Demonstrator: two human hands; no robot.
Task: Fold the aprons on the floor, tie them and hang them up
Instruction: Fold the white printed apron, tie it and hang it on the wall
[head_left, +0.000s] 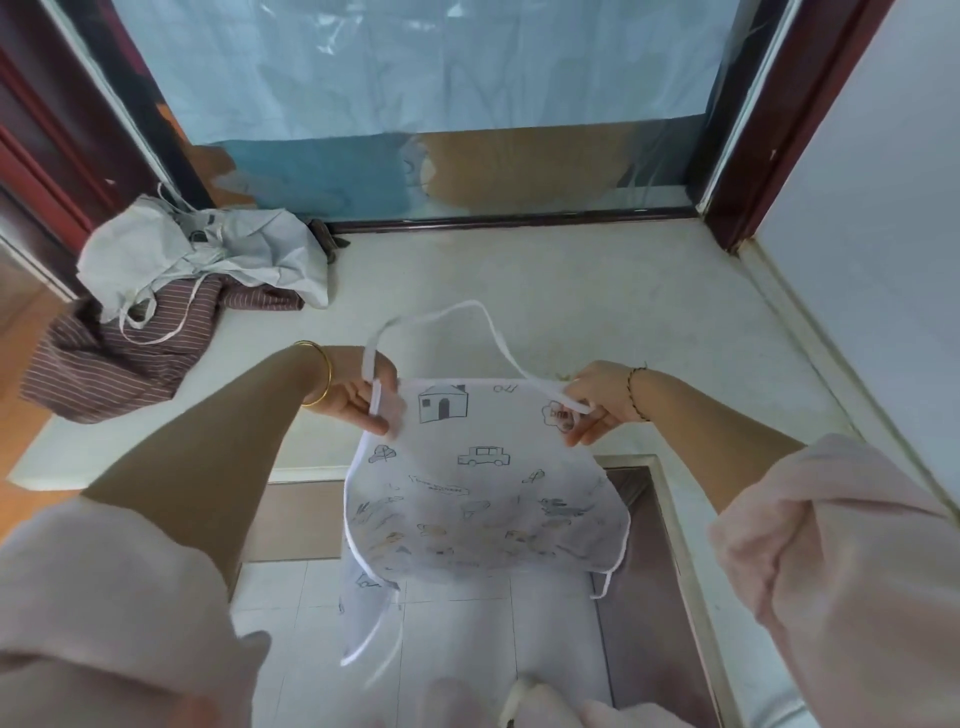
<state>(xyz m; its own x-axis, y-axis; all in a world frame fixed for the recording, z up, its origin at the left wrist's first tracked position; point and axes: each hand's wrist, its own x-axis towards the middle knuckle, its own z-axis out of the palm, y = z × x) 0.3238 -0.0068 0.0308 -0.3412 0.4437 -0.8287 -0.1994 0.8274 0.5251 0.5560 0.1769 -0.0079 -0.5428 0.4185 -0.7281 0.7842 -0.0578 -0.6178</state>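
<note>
A white printed apron (483, 483) with drawings of a house, a car and trees hangs in the air in front of me. My left hand (358, 397) pinches its top left corner and my right hand (592, 400) pinches its top right corner. The white neck loop (467, 312) arches up between the two hands. Waist ties (371, 639) dangle from the apron's lower edge. More aprons lie in a heap at the far left: a crumpled pale grey apron (208, 254) rests on a brown striped apron (104, 358).
A pale stone ledge (597, 312) runs below a window covered in blue plastic film (415, 67). Dark red frames (769, 114) stand at both sides. White floor tiles (457, 634) lie below, and a white wall (883, 234) is at the right.
</note>
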